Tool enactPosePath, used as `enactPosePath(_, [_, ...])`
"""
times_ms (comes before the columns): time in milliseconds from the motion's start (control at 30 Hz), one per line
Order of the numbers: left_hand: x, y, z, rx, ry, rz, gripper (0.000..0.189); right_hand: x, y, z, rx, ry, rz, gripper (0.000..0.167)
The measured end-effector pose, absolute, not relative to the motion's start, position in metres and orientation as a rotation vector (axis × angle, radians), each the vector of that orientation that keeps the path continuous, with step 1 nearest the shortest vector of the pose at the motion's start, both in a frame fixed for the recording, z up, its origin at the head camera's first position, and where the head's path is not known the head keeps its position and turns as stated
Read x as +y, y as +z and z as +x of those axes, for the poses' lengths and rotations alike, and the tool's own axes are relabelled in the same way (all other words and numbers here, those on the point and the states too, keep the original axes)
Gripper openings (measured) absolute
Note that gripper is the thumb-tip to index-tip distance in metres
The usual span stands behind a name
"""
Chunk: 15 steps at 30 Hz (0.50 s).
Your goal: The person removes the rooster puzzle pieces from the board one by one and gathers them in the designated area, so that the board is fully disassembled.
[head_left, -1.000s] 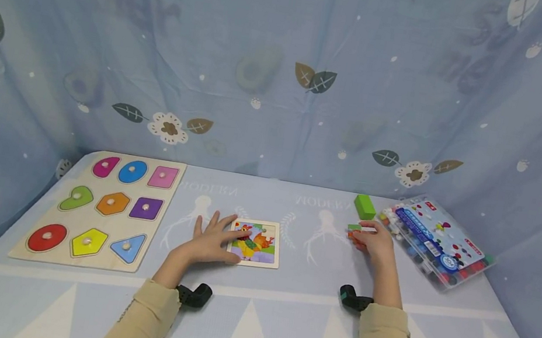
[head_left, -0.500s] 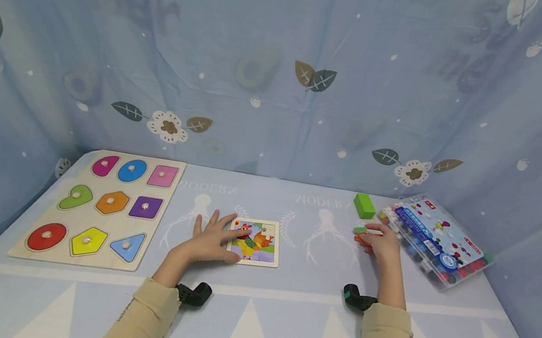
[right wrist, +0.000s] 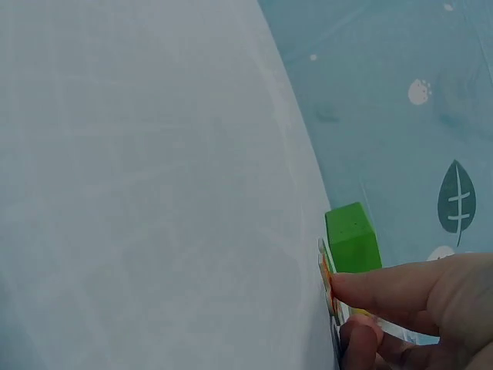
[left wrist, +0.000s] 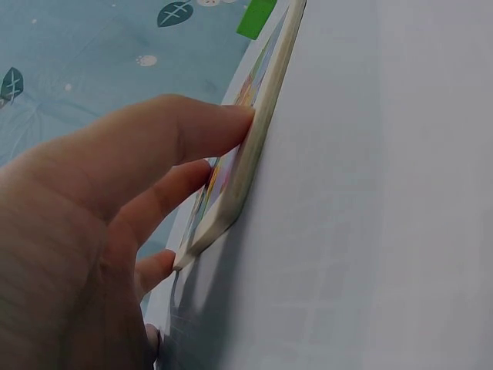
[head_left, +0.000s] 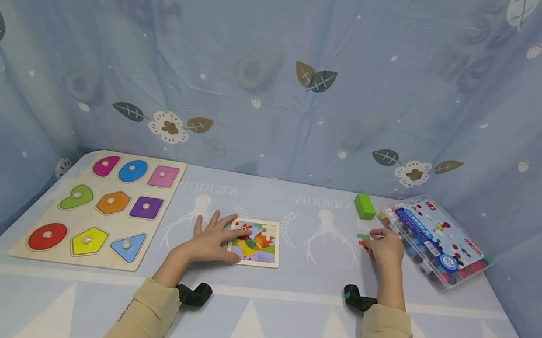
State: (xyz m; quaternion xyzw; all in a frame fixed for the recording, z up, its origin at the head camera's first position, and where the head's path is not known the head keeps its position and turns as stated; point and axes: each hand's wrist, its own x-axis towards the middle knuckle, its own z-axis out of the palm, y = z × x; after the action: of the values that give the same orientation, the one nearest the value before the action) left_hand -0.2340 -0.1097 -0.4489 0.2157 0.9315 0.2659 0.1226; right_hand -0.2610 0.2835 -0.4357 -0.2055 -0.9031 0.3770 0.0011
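My left hand [head_left: 208,241] lies spread at the left side of a small framed jigsaw puzzle [head_left: 264,257]. Its index finger reaches over the rooster picture, and its thumb rests on the near part of the wooden frame [left wrist: 258,139]. My right hand [head_left: 386,250] pinches a puzzle piece [head_left: 362,238] with green and orange-red print, low over the table to the right of the puzzle. In the right wrist view the piece [right wrist: 327,277] shows nearly edge-on at the thumb; the fingers partly hide it.
A green block [head_left: 365,207] stands beyond my right hand. To its right lies a clear plastic box [head_left: 437,242] of colourful small parts. At the left is a wooden shape board [head_left: 94,224] with knobbed pieces. A blue patterned curtain [head_left: 281,105] hangs behind the table.
My right hand has moved a little right and toward me with the puzzle piece, and the piece's angle has changed. My left hand has stayed on the puzzle.
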Motion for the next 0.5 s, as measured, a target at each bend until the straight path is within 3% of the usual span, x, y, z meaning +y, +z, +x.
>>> enactPosePath(500, [-0.1098,-0.4505,-0.2362,2.73,0.813,0.609,0.074,0.2744,-0.4313,-0.264,-2.639,1.423,-0.547,0.036])
